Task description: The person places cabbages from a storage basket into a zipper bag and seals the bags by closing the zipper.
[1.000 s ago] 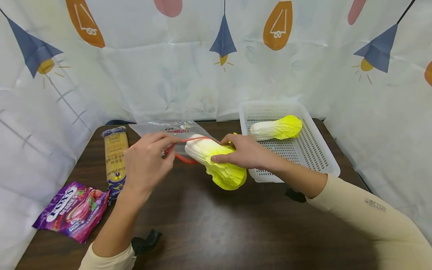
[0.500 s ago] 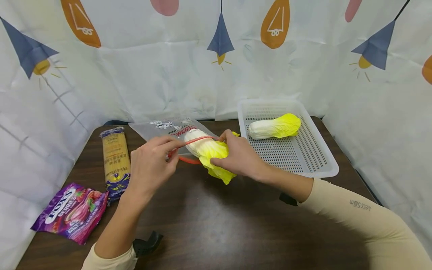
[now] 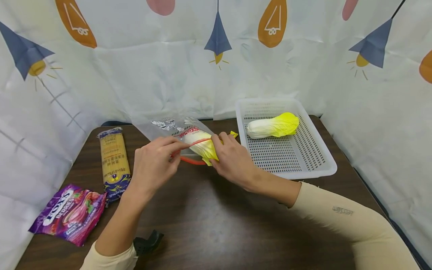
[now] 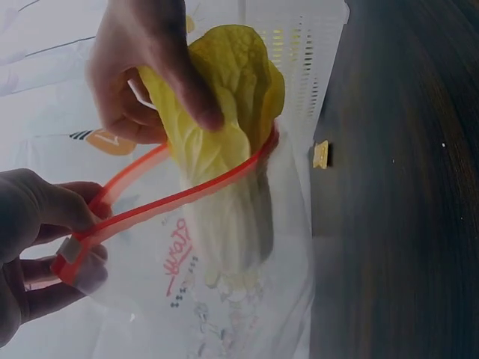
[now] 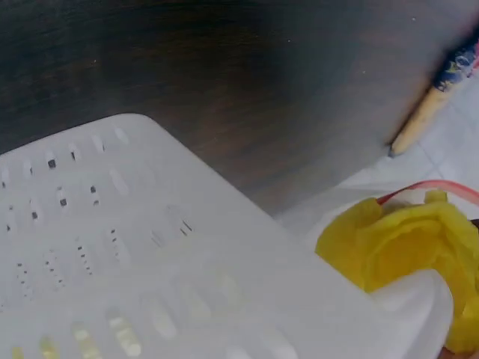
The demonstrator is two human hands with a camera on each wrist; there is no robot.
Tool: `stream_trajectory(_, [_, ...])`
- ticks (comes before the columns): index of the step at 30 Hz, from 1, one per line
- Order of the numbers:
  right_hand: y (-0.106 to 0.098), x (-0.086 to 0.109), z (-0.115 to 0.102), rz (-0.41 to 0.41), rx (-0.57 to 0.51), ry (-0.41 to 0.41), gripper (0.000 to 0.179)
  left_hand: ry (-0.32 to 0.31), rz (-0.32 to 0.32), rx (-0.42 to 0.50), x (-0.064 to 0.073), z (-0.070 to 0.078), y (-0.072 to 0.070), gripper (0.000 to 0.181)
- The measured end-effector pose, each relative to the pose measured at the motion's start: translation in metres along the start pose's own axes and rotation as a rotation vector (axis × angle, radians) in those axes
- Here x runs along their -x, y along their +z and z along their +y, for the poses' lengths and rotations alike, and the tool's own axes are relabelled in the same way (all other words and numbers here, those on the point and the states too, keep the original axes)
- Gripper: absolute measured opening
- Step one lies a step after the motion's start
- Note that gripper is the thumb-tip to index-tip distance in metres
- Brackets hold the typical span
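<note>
Left hand is pinching a clear bag at its red mouth | right hand is gripping a cabbage by its leaves | cabbage is sitting partly inside | probably handling light and soft, favouring a gentle leaf-end hold

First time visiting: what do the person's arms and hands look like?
The left sleeve and right sleeve are cream; the right bears dark lettering. A black piece juts out beside the left one. The left hand and right hand are bare.
</note>
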State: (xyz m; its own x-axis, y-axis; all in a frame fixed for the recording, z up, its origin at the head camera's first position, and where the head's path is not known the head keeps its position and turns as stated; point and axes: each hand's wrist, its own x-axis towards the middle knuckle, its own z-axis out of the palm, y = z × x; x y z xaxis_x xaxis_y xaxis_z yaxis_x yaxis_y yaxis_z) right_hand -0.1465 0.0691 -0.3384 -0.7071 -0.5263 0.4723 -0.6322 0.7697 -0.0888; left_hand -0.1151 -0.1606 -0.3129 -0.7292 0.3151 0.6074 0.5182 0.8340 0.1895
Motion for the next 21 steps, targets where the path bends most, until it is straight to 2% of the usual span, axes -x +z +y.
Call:
stream_trajectory(4, [0.005,-0.002,-0.001,-0.031,0.017,0.047,0.054,0.007,-0.008,-0.004,0.0,0.0,-0.001,0.028])
stream_trajectory(12, [0.017,-0.005,-0.003,-0.176,-0.013,0.197,0.063,0.038,-0.011,0.018,-0.001,0.002,0.001,0.024])
stream_trajectory(21, [0.028,-0.008,-0.003,-0.25,-0.021,0.264,0.069,0.058,0.008,0.032,-0.002,0.003,0.006,0.022])
